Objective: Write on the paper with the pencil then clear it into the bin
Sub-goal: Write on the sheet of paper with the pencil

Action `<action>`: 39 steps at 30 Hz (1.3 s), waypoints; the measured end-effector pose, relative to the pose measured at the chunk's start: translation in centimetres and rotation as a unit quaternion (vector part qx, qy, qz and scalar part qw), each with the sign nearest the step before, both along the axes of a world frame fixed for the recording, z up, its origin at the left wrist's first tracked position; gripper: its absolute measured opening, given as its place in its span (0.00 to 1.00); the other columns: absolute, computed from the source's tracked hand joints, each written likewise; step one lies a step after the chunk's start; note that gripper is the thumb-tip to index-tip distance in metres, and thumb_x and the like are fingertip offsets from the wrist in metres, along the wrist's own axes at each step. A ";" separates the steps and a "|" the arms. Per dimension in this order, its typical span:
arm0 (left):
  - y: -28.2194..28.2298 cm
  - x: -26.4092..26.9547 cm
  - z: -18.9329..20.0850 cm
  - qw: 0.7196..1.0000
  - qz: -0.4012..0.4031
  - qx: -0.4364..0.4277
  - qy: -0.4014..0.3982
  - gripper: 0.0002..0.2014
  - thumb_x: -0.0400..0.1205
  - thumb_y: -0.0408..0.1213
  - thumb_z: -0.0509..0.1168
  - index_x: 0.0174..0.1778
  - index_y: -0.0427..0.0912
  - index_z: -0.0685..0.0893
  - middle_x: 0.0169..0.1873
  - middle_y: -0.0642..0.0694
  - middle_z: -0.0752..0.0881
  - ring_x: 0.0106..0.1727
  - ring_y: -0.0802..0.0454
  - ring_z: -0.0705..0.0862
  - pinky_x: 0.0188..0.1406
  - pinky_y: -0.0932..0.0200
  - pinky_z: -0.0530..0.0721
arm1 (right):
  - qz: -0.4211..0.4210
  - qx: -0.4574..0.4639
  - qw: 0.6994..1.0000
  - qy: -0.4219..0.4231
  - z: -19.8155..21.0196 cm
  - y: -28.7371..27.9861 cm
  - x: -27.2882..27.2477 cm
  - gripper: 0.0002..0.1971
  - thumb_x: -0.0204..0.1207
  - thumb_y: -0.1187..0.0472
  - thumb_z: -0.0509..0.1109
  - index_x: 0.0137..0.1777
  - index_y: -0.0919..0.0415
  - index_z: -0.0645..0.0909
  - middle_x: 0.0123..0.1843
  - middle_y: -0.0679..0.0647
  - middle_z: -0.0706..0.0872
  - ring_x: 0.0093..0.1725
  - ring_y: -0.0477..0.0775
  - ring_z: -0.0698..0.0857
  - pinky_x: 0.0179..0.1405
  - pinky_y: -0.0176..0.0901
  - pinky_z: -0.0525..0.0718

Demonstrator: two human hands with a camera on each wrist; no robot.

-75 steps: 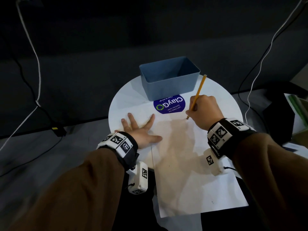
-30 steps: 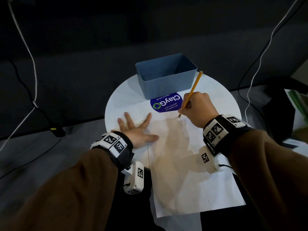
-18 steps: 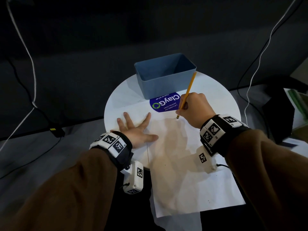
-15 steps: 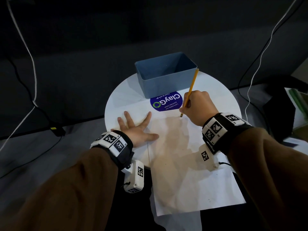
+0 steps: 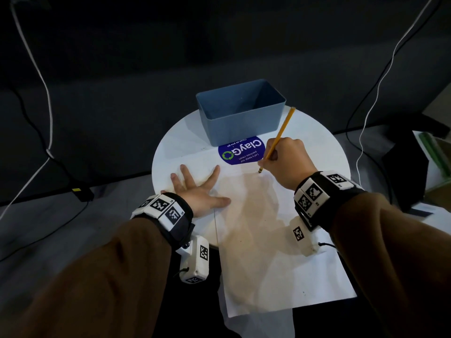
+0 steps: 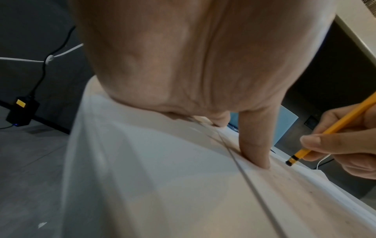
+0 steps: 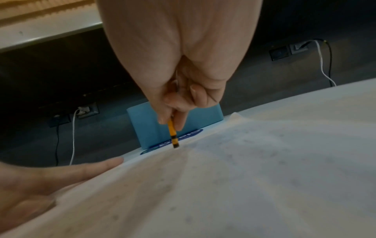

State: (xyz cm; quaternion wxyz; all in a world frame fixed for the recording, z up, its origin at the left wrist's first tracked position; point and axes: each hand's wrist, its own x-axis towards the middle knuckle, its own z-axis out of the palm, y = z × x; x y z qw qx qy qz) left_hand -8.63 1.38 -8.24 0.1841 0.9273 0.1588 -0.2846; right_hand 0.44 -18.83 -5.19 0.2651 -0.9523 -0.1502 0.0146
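Observation:
A white sheet of paper (image 5: 280, 264) lies on the round white table (image 5: 185, 132), its near part hanging over the table's front edge. My right hand (image 5: 285, 162) grips a yellow pencil (image 5: 278, 137), tip down on the paper's far edge; the same pencil (image 7: 173, 133) (image 6: 325, 136) shows in both wrist views. My left hand (image 5: 197, 191) lies flat, fingers spread, pressing the paper's left side (image 6: 183, 185). The blue bin (image 5: 241, 111) stands empty at the table's back, just beyond the pencil.
A round blue "ClayGo" sticker (image 5: 241, 151) sits between bin and paper. White and black cables (image 5: 36, 76) hang at the left and right (image 5: 380, 76). A dark box (image 5: 410, 172) stands right of the table.
The pencil tip has shifted in small strokes left and right along the paper's far edge. My left hand has stayed flat on the sheet.

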 end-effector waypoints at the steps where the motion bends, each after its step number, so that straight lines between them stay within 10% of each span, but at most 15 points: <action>1: 0.0 0.0 0.0 1.000 0.000 0.000 -0.001 0.45 0.77 0.74 0.58 0.79 0.79 0.31 0.80 0.36 0.20 0.81 0.26 0.24 0.75 0.17 0.38 | -0.001 -0.004 1.000 0.002 -0.1 0.1 0.0 0.12 0.79 0.54 0.79 0.53 0.57 0.81 0.50 0.51 0.83 0.52 0.49 0.79 0.44 0.39 0.79; 7: 0.0 -0.1 -0.1 1.000 0.003 -0.002 -0.006 0.45 0.77 0.74 0.59 0.79 0.79 0.32 0.80 0.36 0.20 0.81 0.27 0.24 0.75 0.18 0.38 | -0.053 -0.038 0.998 -0.004 1.0 -1.1 0.8 0.06 0.79 0.61 0.77 0.47 0.61 0.82 0.46 0.58 0.84 0.43 0.54 0.81 0.36 0.38 0.75; 24: 0.0 -0.2 0.1 1.000 -0.002 -0.004 -0.008 0.45 0.77 0.73 0.60 0.80 0.78 0.32 0.80 0.36 0.20 0.81 0.28 0.24 0.75 0.17 0.38 | 0.004 -0.027 1.000 0.011 0.4 0.8 0.1 0.18 0.78 0.53 0.79 0.62 0.61 0.82 0.60 0.58 0.88 0.58 0.55 0.85 0.46 0.40 0.80; 39: 0.0 -0.2 0.2 1.000 -0.002 0.000 0.000 0.45 0.77 0.74 0.58 0.79 0.79 0.32 0.79 0.35 0.19 0.81 0.26 0.24 0.75 0.17 0.38 | -0.029 -0.016 0.999 -0.018 0.8 -0.3 -0.4 0.09 0.81 0.59 0.76 0.46 0.58 0.78 0.42 0.52 0.81 0.47 0.52 0.78 0.33 0.33 0.71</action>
